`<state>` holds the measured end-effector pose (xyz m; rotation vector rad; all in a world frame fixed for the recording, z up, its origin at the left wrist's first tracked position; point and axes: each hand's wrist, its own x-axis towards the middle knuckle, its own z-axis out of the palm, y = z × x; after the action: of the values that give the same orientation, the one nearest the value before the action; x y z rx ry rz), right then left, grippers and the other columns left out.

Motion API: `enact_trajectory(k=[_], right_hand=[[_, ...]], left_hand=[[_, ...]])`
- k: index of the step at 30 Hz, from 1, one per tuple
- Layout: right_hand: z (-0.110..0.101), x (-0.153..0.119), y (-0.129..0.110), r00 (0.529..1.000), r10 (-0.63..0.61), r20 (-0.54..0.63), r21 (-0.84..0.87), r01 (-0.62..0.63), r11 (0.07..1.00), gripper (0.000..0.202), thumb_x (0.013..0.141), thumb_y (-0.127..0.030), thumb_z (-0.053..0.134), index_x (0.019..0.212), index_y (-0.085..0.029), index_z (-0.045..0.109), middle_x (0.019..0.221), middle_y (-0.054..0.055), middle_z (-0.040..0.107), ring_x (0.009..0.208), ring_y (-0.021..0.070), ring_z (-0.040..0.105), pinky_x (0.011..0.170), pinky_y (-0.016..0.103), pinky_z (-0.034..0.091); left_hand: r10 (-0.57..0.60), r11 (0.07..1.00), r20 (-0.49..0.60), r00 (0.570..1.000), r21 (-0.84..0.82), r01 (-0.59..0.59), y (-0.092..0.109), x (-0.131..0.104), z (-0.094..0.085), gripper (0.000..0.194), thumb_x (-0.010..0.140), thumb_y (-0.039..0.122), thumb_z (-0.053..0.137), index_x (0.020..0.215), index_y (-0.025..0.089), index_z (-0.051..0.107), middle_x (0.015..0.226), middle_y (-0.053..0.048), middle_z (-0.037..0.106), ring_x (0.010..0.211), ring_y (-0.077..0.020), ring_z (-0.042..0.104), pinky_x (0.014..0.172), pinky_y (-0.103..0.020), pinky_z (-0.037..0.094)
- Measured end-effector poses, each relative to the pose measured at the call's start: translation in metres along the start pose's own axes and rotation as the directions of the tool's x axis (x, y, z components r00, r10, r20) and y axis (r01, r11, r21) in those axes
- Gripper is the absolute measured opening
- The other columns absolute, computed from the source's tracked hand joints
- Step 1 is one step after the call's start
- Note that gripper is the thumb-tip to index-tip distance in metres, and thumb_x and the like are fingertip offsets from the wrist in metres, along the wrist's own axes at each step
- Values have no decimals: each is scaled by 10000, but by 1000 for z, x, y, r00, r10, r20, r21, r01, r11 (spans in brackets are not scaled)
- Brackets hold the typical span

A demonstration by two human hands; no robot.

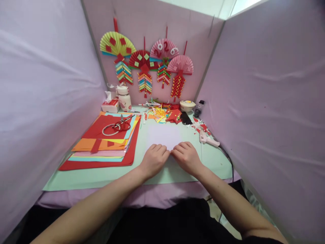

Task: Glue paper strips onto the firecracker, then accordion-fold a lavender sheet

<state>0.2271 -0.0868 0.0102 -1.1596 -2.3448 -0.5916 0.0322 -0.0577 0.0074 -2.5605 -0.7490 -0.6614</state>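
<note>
A pale lavender sheet of paper [164,134] lies flat on the light green mat at the middle of the table. My left hand [155,159] and my right hand [185,157] meet at its near edge, thumbs almost touching. Both hands have curled fingers, closed on that edge. The fingertips and whatever part of the edge lies beneath them are hidden by the hands.
On the left, scissors [122,125] and a white ring rest on stacked coloured paper [99,164]. A glue gun [208,139] with a cord lies right. Paper scraps [159,112], a lidded bowl [187,105], a jug [124,100] and a tissue box [110,105] stand behind. Paper fans hang on the back wall.
</note>
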Motion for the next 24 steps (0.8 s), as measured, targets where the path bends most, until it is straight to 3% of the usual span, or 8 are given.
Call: enact_trajectory(k=[13, 18, 24], right_hand=[[-44, 6, 23, 997, -40, -67, -155, 29, 987, 258, 973, -298, 496, 751, -192, 575, 714, 23, 577, 732, 164, 468, 694, 327, 296], [-64, 5, 34, 994, -16, -105, -200, -5, 980, 235, 969, -266, 501, 763, -187, 581, 726, 23, 586, 736, 162, 464, 712, 323, 301], [-73, 1, 40, 992, -39, -116, -211, 14, 977, 261, 964, -297, 512, 736, -182, 567, 706, 16, 567, 716, 154, 455, 708, 309, 295]], left_hand=[[207, 972, -192, 959, 153, -179, -34, 20, -38, 272, 973, 275, 484, 719, 187, 522, 625, -4, 526, 615, -165, 459, 610, -329, 282], [253, 960, -189, 949, 174, -221, -48, 27, -52, 285, 986, 264, 455, 717, 187, 512, 648, -2, 525, 636, -157, 463, 625, -321, 301], [290, 952, -193, 937, 155, -263, -61, 18, -54, 234, 980, 247, 466, 765, 180, 527, 670, -2, 525, 658, -157, 457, 645, -314, 311]])
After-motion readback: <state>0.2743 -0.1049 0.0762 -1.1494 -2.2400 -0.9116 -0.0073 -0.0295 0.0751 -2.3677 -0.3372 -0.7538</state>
